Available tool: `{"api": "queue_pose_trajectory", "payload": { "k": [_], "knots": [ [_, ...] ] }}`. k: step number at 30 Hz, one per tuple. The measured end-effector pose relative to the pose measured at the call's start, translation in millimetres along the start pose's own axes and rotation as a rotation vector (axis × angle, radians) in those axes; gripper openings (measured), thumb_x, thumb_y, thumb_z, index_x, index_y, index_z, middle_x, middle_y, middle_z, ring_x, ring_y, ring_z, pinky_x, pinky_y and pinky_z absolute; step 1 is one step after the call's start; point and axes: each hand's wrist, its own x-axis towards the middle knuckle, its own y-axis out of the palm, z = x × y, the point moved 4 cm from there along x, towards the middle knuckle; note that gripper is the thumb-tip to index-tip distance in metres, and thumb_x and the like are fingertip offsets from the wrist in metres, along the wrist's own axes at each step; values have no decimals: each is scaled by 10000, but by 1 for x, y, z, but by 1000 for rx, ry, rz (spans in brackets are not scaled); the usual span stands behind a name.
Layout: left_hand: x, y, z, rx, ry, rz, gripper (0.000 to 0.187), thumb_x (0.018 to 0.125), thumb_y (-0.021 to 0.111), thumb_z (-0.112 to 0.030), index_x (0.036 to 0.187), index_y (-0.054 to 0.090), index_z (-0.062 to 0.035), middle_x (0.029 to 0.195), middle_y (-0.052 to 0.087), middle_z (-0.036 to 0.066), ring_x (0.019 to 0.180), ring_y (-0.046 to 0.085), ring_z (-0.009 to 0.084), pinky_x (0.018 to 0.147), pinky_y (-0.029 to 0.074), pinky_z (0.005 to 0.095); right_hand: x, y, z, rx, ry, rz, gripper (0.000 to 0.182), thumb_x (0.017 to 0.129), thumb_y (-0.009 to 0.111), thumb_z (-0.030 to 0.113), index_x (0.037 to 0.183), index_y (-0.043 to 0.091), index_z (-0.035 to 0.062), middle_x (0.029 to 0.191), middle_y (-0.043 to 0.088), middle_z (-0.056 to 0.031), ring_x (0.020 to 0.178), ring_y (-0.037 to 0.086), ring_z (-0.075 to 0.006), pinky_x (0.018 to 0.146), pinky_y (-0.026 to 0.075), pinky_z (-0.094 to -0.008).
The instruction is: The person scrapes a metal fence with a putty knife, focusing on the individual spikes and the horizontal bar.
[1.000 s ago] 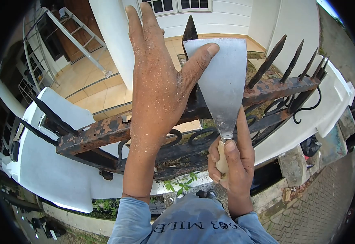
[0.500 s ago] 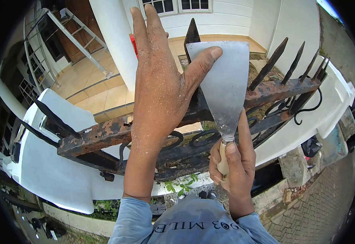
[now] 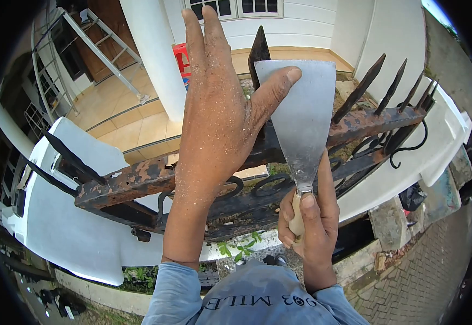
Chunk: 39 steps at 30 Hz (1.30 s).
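Note:
My right hand (image 3: pixel 315 225) is wrapped round the pale handle of a putty knife (image 3: pixel 303 108), its wide metal blade pointing up and away from me. Dusty with pale specks, my left hand (image 3: pixel 217 111) is stretched out flat beside it. The left thumb lies across the upper part of the blade; whether the other fingers touch anything behind cannot be seen. Beneath both hands runs a metal fence (image 3: pixel 133 181) with peeling black paint, rust patches and pointed spikes. One spike (image 3: pixel 259 51) rises just behind the blade's left edge.
More spikes (image 3: pixel 371 78) stick up on the right, and others (image 3: pixel 65 154) on the left. White wall sections (image 3: pixel 79 216) flank the fence. Beyond stand a white column (image 3: pixel 152 54), a ladder (image 3: pixel 103 51) and a red stool (image 3: pixel 181 54). Brick paving (image 3: pixel 409 287) lies at the lower right.
The putty knife and my left hand have shifted slightly right, the blade's top edge also a little lower in view. More of the red stool shows. Both hands keep their pose.

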Motion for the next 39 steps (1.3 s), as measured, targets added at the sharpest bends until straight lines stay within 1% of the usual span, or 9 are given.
{"api": "queue_pose_trajectory", "payload": {
  "k": [2,10,13,16,19,23,29,34,39],
  "knots": [
    [1,-1,-3,85,52,-21,990,758,673,-500,1383,194,99,1415,170,356,1219,416,425,966,395,495,-1,0,0,11,2,-5,582,972,385,213,1462,93,99,663,463,-60,384,388,-50,313,317,-174],
    [3,0,-5,26,30,12,999,751,680,-500,1378,194,108,1411,175,359,1214,409,447,925,438,489,-6,-2,-1,20,24,-31,584,974,384,213,1462,83,103,661,458,-55,379,386,-47,312,320,-175],
    [5,3,10,30,51,16,1001,752,677,-502,1378,190,109,1414,166,357,1225,395,449,941,428,484,-2,-2,-4,34,10,-14,587,974,386,220,1462,82,102,661,456,-55,377,388,-45,310,323,-173],
    [5,-5,-19,82,57,112,995,757,668,-509,1384,189,97,1419,153,356,1240,388,435,951,418,486,-6,-4,-7,50,19,-9,587,974,381,221,1462,78,103,663,458,-59,375,391,-50,307,328,-175],
    [-2,4,-4,130,90,39,986,761,668,-502,1391,186,84,1416,155,360,1230,403,432,960,410,484,-7,-7,-11,74,11,24,585,974,377,222,1462,76,103,665,460,-66,374,401,-55,302,337,-179],
    [9,-2,-5,-9,0,24,990,759,673,-497,1386,187,94,1419,173,350,1291,311,433,1004,361,478,1,-3,-4,156,61,11,582,975,377,213,1463,77,112,666,464,-73,376,409,-56,300,341,-181],
    [7,2,-1,80,82,7,979,768,668,-489,1389,183,91,1413,172,360,1254,369,438,968,403,467,1,-5,-6,188,44,27,579,972,385,208,1462,92,113,662,466,-80,370,408,-64,297,338,-180],
    [0,6,2,24,22,57,986,772,651,-516,1391,179,89,1398,182,376,1208,421,446,944,429,462,-3,-7,-5,151,56,-13,585,966,403,214,1459,112,97,650,471,-71,370,402,-55,296,334,-176],
    [9,-2,-2,29,8,43,1001,760,665,-509,1387,176,100,1398,192,372,1205,431,436,955,418,469,0,-6,0,184,57,70,581,973,393,196,1460,101,71,707,501,-51,430,389,-35,362,340,-193]
  ]
}}
